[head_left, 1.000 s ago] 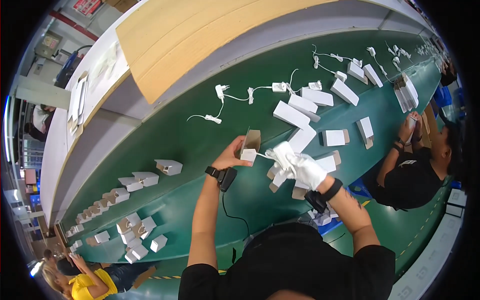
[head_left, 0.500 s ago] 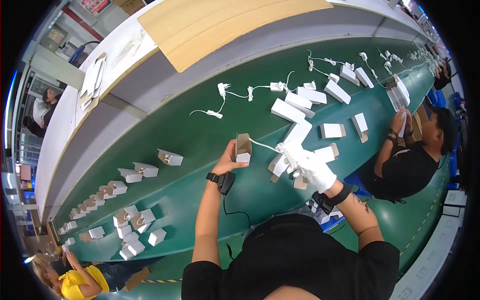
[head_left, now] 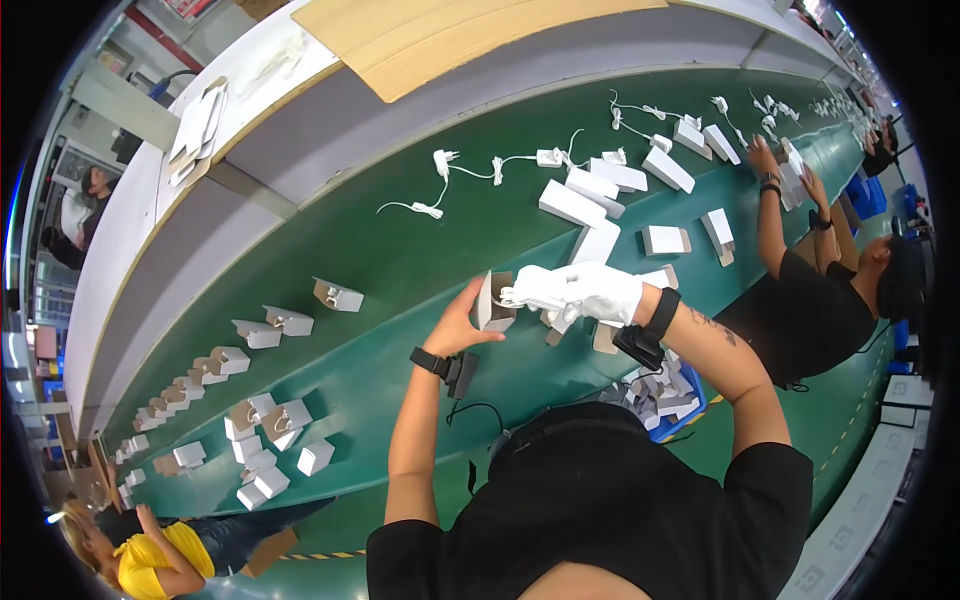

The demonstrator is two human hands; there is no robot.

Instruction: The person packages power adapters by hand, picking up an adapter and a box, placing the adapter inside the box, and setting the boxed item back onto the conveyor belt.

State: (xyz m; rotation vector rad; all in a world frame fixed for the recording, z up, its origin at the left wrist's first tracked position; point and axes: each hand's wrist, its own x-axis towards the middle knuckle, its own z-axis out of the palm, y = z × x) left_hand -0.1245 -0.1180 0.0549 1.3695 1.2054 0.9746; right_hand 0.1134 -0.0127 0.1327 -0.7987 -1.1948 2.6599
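My bare left hand (head_left: 458,322) grips a small white cardboard box (head_left: 497,312) whose grey-brown inside faces up. At the mouth of that box, my white-gloved right hand (head_left: 600,294) pinches a bundled white cable (head_left: 516,293). Part of the bundle sits at the opening, and the glove hides the rest. Beside the right hand, another white box (head_left: 594,242) rests on the green belt. Under the right wrist are open boxes with brown flaps (head_left: 606,336), partly covered.
White adapters with cables (head_left: 443,160) and several boxes (head_left: 572,204) lie along the far side. Filled open boxes (head_left: 285,320) line the left. A blue bin (head_left: 690,400) holds packaging by my right side. Co-workers stand at the right (head_left: 800,310) and lower left (head_left: 165,560).
My right hand has moved left with the cable, up to the mouth of the box in my left hand. The co-worker at the right has reached farther over the belt.
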